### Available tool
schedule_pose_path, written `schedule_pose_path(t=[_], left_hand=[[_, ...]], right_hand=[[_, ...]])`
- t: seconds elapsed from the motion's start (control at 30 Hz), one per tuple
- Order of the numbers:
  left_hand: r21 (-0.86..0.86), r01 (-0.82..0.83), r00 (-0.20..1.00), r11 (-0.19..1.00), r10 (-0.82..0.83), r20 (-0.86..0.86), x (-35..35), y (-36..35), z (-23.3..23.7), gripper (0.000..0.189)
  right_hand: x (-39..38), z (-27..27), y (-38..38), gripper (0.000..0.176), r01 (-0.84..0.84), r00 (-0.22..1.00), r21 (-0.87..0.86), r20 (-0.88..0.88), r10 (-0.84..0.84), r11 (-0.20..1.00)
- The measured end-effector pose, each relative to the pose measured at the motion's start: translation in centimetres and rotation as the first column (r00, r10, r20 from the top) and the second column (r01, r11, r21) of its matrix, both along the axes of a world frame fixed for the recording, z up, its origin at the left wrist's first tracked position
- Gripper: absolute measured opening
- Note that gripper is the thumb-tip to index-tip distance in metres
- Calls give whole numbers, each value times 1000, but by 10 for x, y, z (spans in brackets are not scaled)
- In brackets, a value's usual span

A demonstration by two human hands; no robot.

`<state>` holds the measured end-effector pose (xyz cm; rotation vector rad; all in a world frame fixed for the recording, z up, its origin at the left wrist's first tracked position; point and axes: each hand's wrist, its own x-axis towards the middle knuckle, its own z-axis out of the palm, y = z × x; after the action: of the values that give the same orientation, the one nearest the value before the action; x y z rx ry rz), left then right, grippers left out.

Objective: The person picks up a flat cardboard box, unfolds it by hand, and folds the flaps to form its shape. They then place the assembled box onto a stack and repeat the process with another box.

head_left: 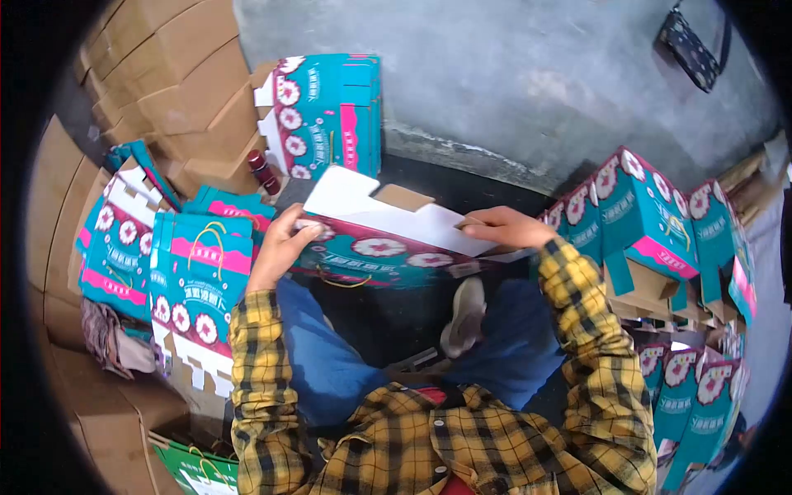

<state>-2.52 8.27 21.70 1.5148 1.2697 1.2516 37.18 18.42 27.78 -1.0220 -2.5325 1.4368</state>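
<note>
We see the printed box (379,249) held out in front of the body, above the gap between the knees, with its white flaps (404,216) upward and a yellow cord (346,283) hanging on the near side. Probably it is kept up there so that both ends can be reached at once.

Our left hand (279,247) is closed around the left end, thumb on the near face; the fingers behind it are mostly hidden. Our right hand (507,228) is partly closed, thumb and fingers pinching the right end by the flap's edge, though we cannot tell exactly how the lower fingers sit. Gripping opposite ends seems to keep the loose card level and stop it folding in on itself.

To our left, flat boxes (202,285) lie in overlapping piles, likely for easy reach, and another bundle (318,107) leans upright near the wall (495,74), which may keep it neat. To our right, shaped boxes (648,214) stand close together in rows, perhaps to save room. Brown cardboard (186,74) is stacked behind the left piles, and a red bottle (262,172) stands beside it.
</note>
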Motion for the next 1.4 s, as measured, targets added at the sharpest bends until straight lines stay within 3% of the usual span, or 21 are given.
schedule_pose_path(t=[0.07, 0.1, 0.13, 0.2, 0.23, 0.27, 0.33, 0.37, 0.4, 0.47, 0.53, 0.6, 0.8, 0.87, 0.93, 1.0, 1.1, 1.2, 1.27, 1.33, 1.4], left_hand=[[-8, -4, 999, 1000, 5, 36, -3, 7, -5, 30], [-7, -107, 992, 994, 106, -73, -4, 9, -3, 37], [254, -186, 897, 949, 269, -352, -4, 14, -3, 45], [423, -308, 724, 852, 499, -477, 1, 21, -9, 55], [422, -345, 675, 838, 534, -510, 5, 22, -10, 71], [420, -335, 682, 844, 524, -510, 11, 21, -14, 71], [232, -376, 803, 897, 440, -401, 36, 13, -6, 89], [142, -353, 833, 925, 380, -402, 43, 11, -6, 100], [191, -328, 833, 925, 379, -402, 51, 10, -12, 102], [30, -186, 885, 982, 181, -430, 72, 3, -7, 106], [-15, 33, 928, 999, -36, -372, 89, 5, -15, 112], [1, 108, 906, 994, -98, -412, 110, 2, -20, 117], [-22, 33, 910, 999, -39, -412, 144, 14, -28, 118], [-33, -40, 907, 999, 22, -421, 152, 22, -49, 108], [-22, -84, 903, 996, 67, -424, 153, 34, -69, 83], [65, -8, 874, 998, 39, -484, 152, 44, -87, 77], [-4, -42, 877, 999, 35, -480, 154, 49, -87, 76], [-116, -25, 892, 993, -31, -452, 152, 48, -67, 78], [-85, 31, 850, 996, -70, -523, 149, 41, -65, 82], [-58, 98, 800, 993, -114, -589, 150, 34, -61, 87], [-148, 170, 729, 974, -225, -647, 153, 29, -55, 91]], right_hand=[[-3, -31, 8, 54, 21, 1000, 16, -7, -21, 1000], [-5, -40, 13, 55, 3, 1000, -13, 31, -2, 1000], [-11, -37, 12, 56, -15, 998, -39, 67, 17, 999], [-23, -21, 2, 58, -28, 999, -83, -48, 24, 996], [-28, -29, 8, 57, -1, 999, -71, -47, -3, 997], [-33, -38, 14, 56, 23, 998, -62, -49, -26, 998], [-42, -49, 23, 55, 75, 993, -63, -86, -80, 995], [-45, -55, 29, 55, 81, 992, -70, -89, -87, 994], [-48, -60, 35, 54, 111, 981, -70, -150, -121, 991], [-48, -72, 40, 54, 137, 964, -83, -218, -152, 987], [-50, -80, 41, 51, 251, 862, -320, -355, -362, 913], [-51, -65, 34, 43, 358, 809, -491, -261, -526, 794], [-44, -75, 32, 39, 302, 776, -599, -298, -556, 742], [-45, -84, 37, 35, 375, 784, -582, -215, -582, 721], [-41, -94, 45, 35, 362, 796, -589, -209, -569, 722], [-32, -100, 58, 34, 355, 803, -595, -201, -561, 721], [-18, -105, 79, 33, 435, 776, -511, -206, -596, 742], [15, -114, 113, 31, 553, 719, -341, -266, -642, 760], [44, -113, 139, 31, 649, 641, -267, -313, -701, 712], [55, -103, 146, 29, 760, 462, -290, -388, -798, 581], [66, -113, 154, 30, 754, 410, -345, -419, -811, 559]])
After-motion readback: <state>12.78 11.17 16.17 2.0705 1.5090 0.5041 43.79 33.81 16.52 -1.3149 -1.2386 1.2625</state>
